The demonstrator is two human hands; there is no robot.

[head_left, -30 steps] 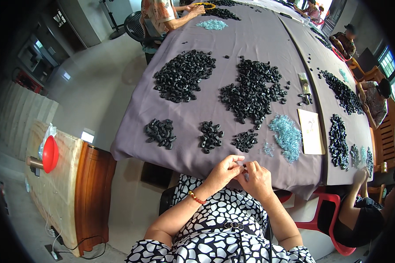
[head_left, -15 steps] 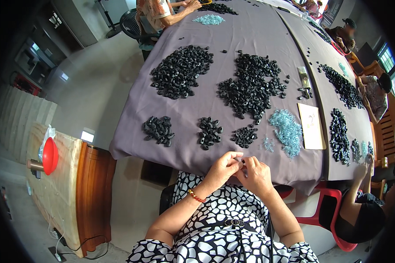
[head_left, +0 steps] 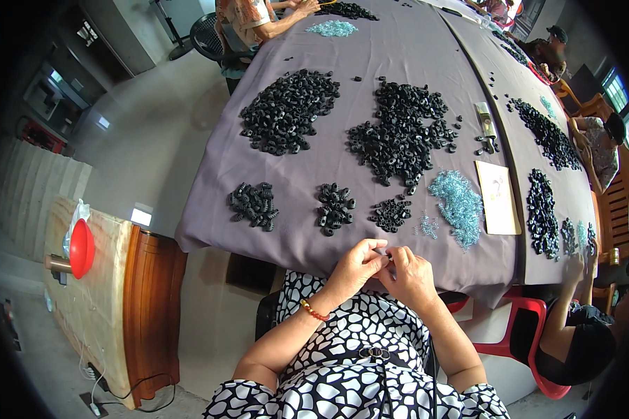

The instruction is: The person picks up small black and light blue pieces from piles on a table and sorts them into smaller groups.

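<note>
My left hand (head_left: pixel 358 269) and my right hand (head_left: pixel 410 277) meet at the table's near edge, fingertips pinched together. Between them shows a small black piece (head_left: pixel 381 251), mostly covered by the fingers. Just beyond lie a small pile of black ring-like parts (head_left: pixel 390 215) and a scatter of clear bluish bits (head_left: pixel 428 226). A larger heap of the clear bluish pieces (head_left: pixel 458 206) is to the right. Left of these sit two small piles of black parts, one in the middle (head_left: pixel 335 209) and one farther left (head_left: pixel 254 205).
Farther back spread two big heaps of black parts, one left (head_left: pixel 290 112) and one right (head_left: pixel 402 129). A pale card (head_left: pixel 498 198) and a tube (head_left: pixel 485 120) lie at right. People work around the grey-covered table (head_left: pixel 307 171). A red chair (head_left: pixel 514 332) stands at right.
My hands stay together in nearly the same place, fingers shifting slightly around the small black piece. At right, a neighbouring person's hands have moved slightly apart.
</note>
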